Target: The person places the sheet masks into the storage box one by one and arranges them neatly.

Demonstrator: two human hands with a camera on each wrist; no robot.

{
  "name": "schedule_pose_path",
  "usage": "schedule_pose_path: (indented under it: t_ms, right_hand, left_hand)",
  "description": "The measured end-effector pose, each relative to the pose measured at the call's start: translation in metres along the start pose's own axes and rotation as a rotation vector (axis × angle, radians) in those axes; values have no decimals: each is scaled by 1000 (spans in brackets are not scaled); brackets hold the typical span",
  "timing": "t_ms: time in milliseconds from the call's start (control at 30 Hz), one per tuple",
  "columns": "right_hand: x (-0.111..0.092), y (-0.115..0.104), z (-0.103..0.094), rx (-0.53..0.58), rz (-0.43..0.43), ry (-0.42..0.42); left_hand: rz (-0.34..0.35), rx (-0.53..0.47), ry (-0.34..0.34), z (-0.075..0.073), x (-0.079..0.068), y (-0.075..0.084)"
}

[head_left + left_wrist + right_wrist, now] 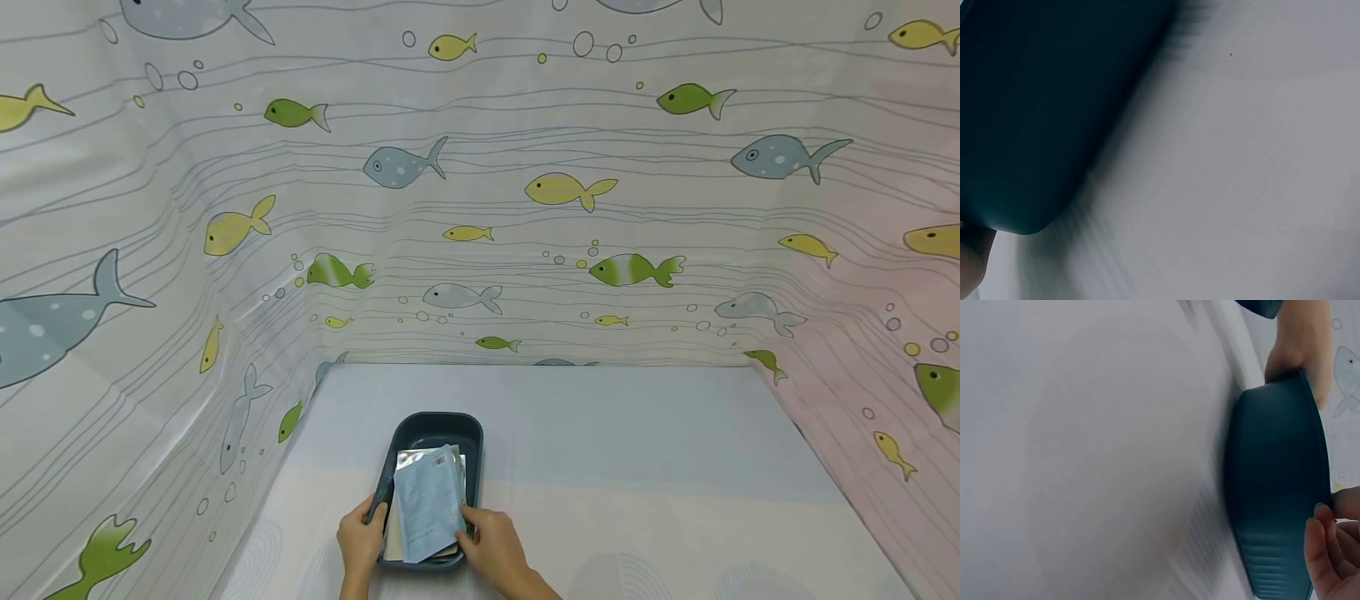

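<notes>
A dark teal tray [427,426] with a raised rim sits low in the head view, left of the middle. Inside it lie flat packets: a light-blue packet [429,504] on top, with silver and cream ones [394,543] partly showing beneath. My left hand [362,535] grips the tray's left rim, thumb on the inner side. At the tray's right side, my right hand [495,546] pinches the blue packet's right edge between thumb and finger. Its curled fingers [1317,550] show beside the tray's outer wall in the right wrist view. The left wrist view shows mostly the tray's dark wall [1054,112].
The tray is on a pale tabletop [637,442] that extends to the right. Fish-printed sheeting [525,108] rises behind the table and along both sides, the left side [202,433] being nearer the tray.
</notes>
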State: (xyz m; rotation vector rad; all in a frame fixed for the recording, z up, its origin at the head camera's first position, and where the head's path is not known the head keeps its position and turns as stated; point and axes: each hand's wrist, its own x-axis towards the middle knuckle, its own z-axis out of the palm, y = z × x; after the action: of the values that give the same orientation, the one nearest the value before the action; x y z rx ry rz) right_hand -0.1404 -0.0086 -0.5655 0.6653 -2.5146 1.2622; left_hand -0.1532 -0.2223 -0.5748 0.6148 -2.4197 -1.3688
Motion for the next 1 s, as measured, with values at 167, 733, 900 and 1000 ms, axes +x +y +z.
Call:
schedule_pose_path:
  t_ms: [167,733,900,1000]
  right_hand:
    - [0,-1,0,-24,5,-12]
    - [-7,2,5,-44,-90,79]
    - [-10,5,5,21,-168,107]
    - [-11,6,3,64,-191,113]
  left_hand:
    - [11,-2,8,0,0,0]
    - [13,5,49,2,-3,-1]
    - [22,7,45,3,-2,-3]
    - [19,2,38,4,0,-4]
